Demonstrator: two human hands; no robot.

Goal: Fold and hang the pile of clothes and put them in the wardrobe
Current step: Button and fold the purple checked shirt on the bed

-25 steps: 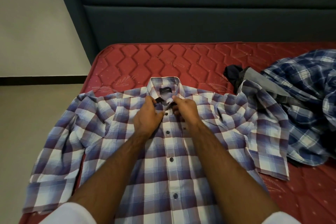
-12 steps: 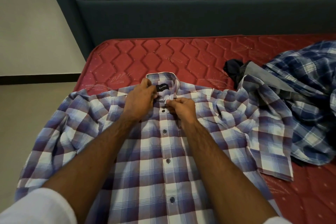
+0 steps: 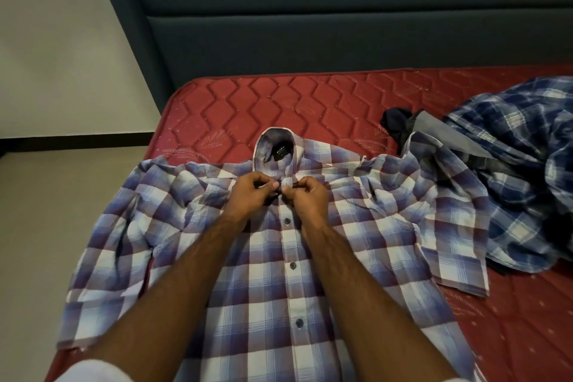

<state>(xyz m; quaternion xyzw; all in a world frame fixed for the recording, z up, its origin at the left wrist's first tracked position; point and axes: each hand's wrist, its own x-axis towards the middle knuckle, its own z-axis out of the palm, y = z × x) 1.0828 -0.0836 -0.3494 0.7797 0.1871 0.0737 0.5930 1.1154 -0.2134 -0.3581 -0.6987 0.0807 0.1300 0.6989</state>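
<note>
A purple-and-white checked shirt [image 3: 260,298] lies front-up and spread flat on the red mattress [image 3: 297,102], its collar pointing toward the headboard. Dark buttons run down its closed placket. My left hand [image 3: 249,197] and my right hand [image 3: 308,200] meet just below the collar. Both pinch the cloth of the placket at the top button with thumb and fingers. The button itself is hidden between the fingertips. The shirt's two sleeves lie crumpled out to either side.
A heap of other clothes sits at the right: a blue checked shirt [image 3: 524,164] over grey and dark garments [image 3: 400,124]. A dark padded headboard [image 3: 341,25] rises behind the mattress. Bare floor [image 3: 46,226] lies to the left.
My left hand has come down from the collar's edge to the top button, joining the right hand there. The view has shifted slightly; the shirt lies as before.
</note>
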